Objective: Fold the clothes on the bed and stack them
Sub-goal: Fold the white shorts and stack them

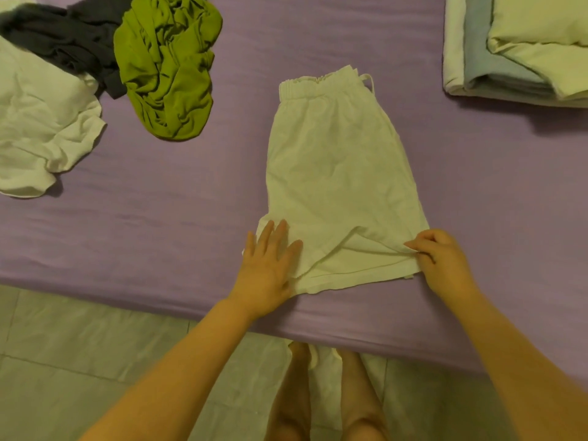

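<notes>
White shorts (337, 173) lie folded lengthwise on the purple bed (191, 202), waistband at the far end and leg hems toward me. My left hand (267, 268) lies flat with straight fingers on the near left corner of the hem. My right hand (442, 259) pinches the near right corner of the hem. A stack of folded clothes (515, 58) in cream, grey-blue and white sits at the far right.
Unfolded clothes lie at the far left: a green garment (168, 65), a dark grey one (63, 39) and a crumpled white one (41, 122). The bed's near edge runs below my hands, with tiled floor (79, 338) and my legs beneath.
</notes>
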The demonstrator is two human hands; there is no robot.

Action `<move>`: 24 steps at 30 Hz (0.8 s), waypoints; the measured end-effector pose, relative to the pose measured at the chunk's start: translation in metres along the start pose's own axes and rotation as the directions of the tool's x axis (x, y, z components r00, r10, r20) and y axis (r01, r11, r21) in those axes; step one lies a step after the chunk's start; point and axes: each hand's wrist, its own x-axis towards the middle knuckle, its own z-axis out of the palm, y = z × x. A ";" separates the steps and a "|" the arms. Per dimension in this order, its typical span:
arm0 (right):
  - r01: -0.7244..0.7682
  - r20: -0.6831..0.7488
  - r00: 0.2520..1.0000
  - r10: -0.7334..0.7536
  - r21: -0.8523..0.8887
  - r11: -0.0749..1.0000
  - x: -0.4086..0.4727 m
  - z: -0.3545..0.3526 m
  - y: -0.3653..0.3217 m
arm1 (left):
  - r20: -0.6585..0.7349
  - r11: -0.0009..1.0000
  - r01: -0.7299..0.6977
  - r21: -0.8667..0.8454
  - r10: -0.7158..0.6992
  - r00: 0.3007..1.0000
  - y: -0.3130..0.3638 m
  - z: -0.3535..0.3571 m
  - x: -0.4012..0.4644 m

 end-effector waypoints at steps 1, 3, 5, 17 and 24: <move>0.001 0.018 1.000 -0.002 0.023 1.000 0.000 -0.001 0.001 | -0.068 0.999 -0.020 -0.026 0.018 0.998 0.003 -0.001 0.001; 0.057 0.060 0.997 -0.057 -0.004 0.998 -0.002 -0.001 0.001 | -0.139 0.987 -0.014 -0.163 -0.009 0.990 0.004 -0.008 0.003; 0.104 0.074 0.992 -0.105 0.016 0.994 -0.008 0.000 0.001 | -0.133 0.952 -0.006 -0.305 -0.036 0.991 0.006 -0.014 0.003; 0.227 0.168 0.966 -0.197 -0.182 0.957 -0.010 0.005 0.000 | 0.221 0.784 0.294 -0.547 -0.204 0.954 0.021 -0.039 0.009; -0.005 -0.055 0.999 -0.001 -0.107 0.994 0.000 0.004 -0.002 | 0.022 0.933 0.187 -0.307 -0.190 0.982 0.034 -0.039 0.034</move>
